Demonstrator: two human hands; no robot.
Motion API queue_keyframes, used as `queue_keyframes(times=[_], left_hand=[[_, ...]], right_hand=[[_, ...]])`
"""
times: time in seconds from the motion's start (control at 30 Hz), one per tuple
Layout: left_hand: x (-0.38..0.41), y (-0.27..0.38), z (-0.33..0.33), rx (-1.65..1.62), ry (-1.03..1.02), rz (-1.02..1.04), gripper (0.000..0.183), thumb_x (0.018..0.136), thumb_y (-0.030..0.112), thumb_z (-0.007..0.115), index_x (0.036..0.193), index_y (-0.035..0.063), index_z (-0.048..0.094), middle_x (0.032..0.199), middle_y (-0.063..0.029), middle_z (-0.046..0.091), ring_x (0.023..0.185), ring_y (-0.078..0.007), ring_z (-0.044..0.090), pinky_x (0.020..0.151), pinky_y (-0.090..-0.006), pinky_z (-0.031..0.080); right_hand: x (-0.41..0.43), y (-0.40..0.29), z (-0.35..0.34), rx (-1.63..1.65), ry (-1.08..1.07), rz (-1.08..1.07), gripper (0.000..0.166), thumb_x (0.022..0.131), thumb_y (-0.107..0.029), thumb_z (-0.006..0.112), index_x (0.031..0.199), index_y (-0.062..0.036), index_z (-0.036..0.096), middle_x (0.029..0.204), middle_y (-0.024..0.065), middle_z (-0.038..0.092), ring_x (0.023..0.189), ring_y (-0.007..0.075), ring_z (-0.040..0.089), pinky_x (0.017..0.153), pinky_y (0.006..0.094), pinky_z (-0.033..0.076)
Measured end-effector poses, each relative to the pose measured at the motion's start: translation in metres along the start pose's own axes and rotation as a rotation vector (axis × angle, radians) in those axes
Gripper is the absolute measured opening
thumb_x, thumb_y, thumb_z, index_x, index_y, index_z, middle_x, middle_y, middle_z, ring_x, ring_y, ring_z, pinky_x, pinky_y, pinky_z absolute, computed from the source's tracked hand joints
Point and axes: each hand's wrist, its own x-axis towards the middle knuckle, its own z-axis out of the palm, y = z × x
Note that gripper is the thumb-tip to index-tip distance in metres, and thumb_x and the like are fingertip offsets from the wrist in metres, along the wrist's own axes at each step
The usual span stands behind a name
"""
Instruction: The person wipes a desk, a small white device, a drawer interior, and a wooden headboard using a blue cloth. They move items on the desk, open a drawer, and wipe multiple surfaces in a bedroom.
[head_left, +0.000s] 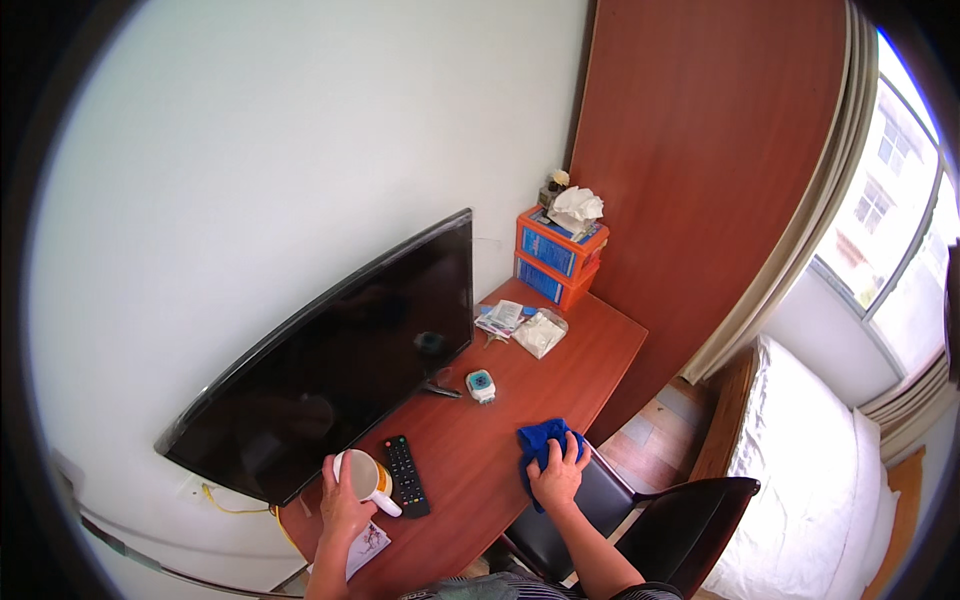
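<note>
My left hand grips a white mug with a yellow-orange band, at the left part of the wooden desk. Right beside the mug lies a black remote control. My right hand is on a crumpled blue cloth at the desk's front edge, fingers spread over it, and part of the cloth hangs past the edge. Under my left wrist is a printed paper card. Farther back on the desk stands a small white device with a teal face.
A television stands along the wall. Two stacked orange boxes, with tissues on top, are at the desk's far end, near papers and a plastic packet. A black chair stands against the front edge; a bed is at right.
</note>
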Motion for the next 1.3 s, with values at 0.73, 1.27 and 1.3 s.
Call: queue_keyframes(times=[0.73,1.27,1.3], left_hand=[[0.121,0.225,0.057,-0.279,0.048,0.535,0.087,0.054,0.007,0.081,0.130,0.0055,0.039,0.127,-0.0199,0.040,0.115,-0.0391,0.046,0.098,-0.0434,0.041],[0.362,0.323,0.210,-0.240,0.226,0.353,0.086,0.061,0.007,0.080,0.135,0.0090,0.037,0.137,-0.0264,0.029,0.115,-0.0459,0.047,0.094,-0.0463,0.044],[0.371,0.316,0.216,-0.243,0.250,0.372,0.086,0.060,0.007,0.080,0.135,0.0089,0.037,0.137,-0.0265,0.029,0.115,-0.0461,0.047,0.095,-0.0463,0.044]], right_hand=[[0.008,0.018,-0.003,0.091,-0.022,-0.058,0.051,0.059,-0.028,0.075,0.105,-0.0096,0.062,0.131,0.0208,0.041,0.120,0.0525,0.031,0.099,0.0591,0.034],[0.006,0.027,-0.003,0.256,0.014,-0.096,0.055,0.063,-0.026,0.075,0.110,-0.0025,0.059,0.129,0.0271,0.046,0.121,0.0500,0.038,0.099,0.0639,0.033],[0.005,0.027,0.000,0.265,0.012,-0.105,0.055,0.063,-0.026,0.075,0.110,-0.0024,0.059,0.128,0.0268,0.047,0.121,0.0494,0.038,0.099,0.0642,0.033]])
